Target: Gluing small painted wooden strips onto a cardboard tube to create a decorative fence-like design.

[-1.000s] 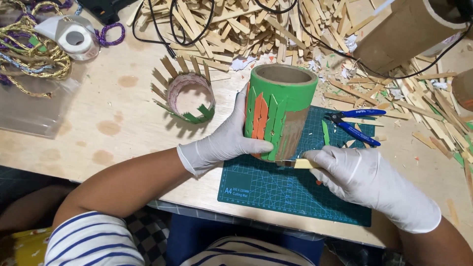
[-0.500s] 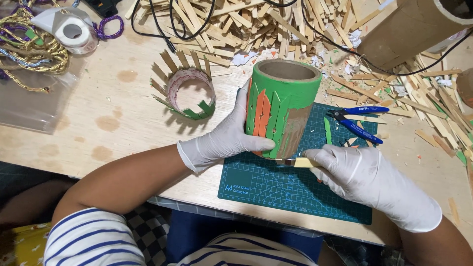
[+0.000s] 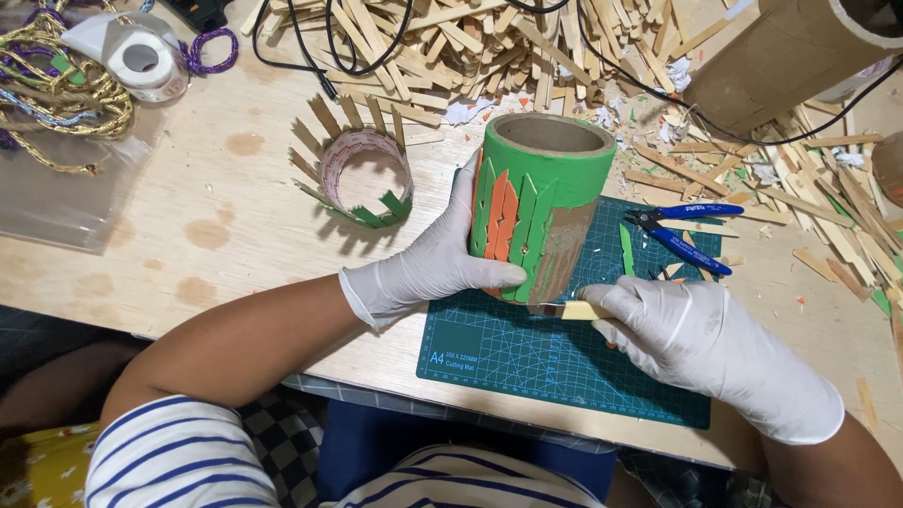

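From the head camera, you look down at a pale wooden worktop (image 3: 216, 226). A dark green cutting mat (image 3: 527, 357) lies at its near edge, right of the middle. A cardboard tube (image 3: 541, 202) painted green stands upright on the mat's far left part, with green and orange pointed wooden sticks glued upright along its side and a bare brown patch to their right.

Your left hand (image 3: 437, 263), in a white glove, wraps the tube's left side, fingers spread around it, thumb pressed low on the front.

Your right hand (image 3: 687, 329), also gloved, rests on the mat just right of the tube's base. Its fingers are pressed together, pinching a pale flat stick (image 3: 574, 309) whose tip touches the bottom of the bare patch.

Blue-handled pliers (image 3: 685, 226) lie at the mat's far right corner. A ring of tape edged with sticks (image 3: 362, 174) sits left of the tube. A heap of wooden sticks (image 3: 489, 47) covers the far edge. A large brown cardboard tube (image 3: 781, 56) lies at the far right corner.
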